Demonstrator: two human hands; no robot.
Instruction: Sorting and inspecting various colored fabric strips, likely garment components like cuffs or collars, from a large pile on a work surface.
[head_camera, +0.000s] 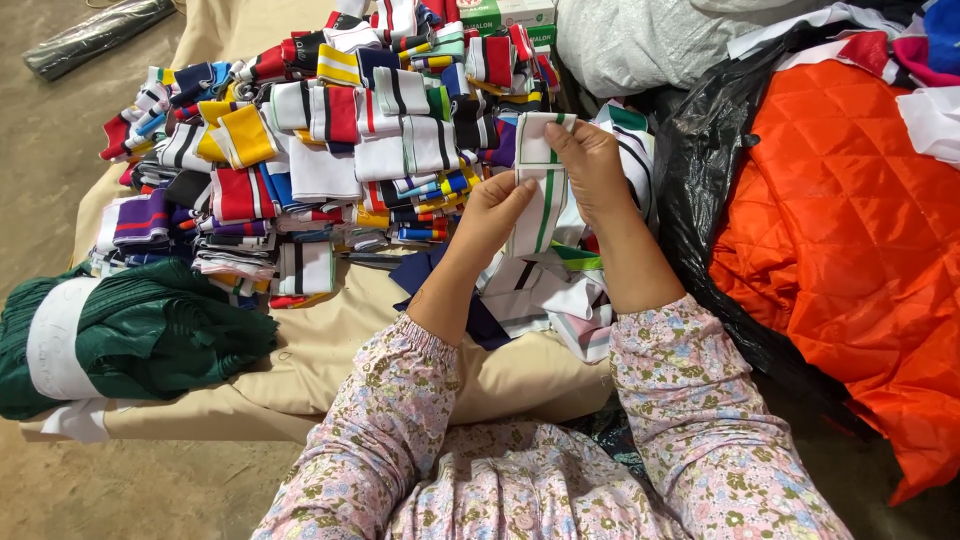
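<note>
A white knit strip with green stripes (540, 190) hangs upright between both hands. My right hand (592, 165) pinches its top end, fingers closed over the fold. My left hand (490, 212) grips the strip lower down on its left edge. Loose white, green and navy strips (545, 295) lie under the hands on the beige cloth (330, 350). Both forearms wear pink floral sleeves.
A big heap of folded striped strips in many colours (330, 130) covers the cloth at the back left. A dark green bundle with a white band (120, 335) lies at left. An orange quilted fabric (850, 230) on black plastic (710, 190) fills the right.
</note>
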